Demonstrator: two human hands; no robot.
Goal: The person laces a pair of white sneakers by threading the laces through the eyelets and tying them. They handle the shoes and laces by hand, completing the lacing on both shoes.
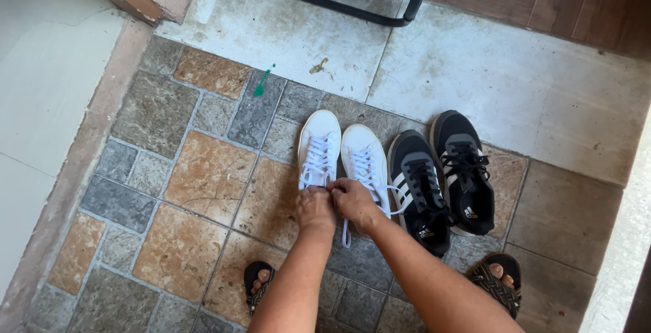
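Observation:
A pair of white sneakers stands side by side on the stone-tiled floor: the left shoe [320, 144] and the right shoe [365, 159]. My left hand [314, 208] and my right hand [352, 200] meet at the near end of the left white shoe, fingers pinched on its white laces [319, 170]. A loose white lace [346, 232] hangs down below my right hand, and another loops toward the black shoes. My hands hide the heels of the white shoes.
A pair of black sneakers [441, 180] with white stripes stands right of the white pair. My sandalled feet [258, 285] [498, 280] frame the bottom. A black metal frame [339, 1] with a sandal crosses the top; a step edges the left.

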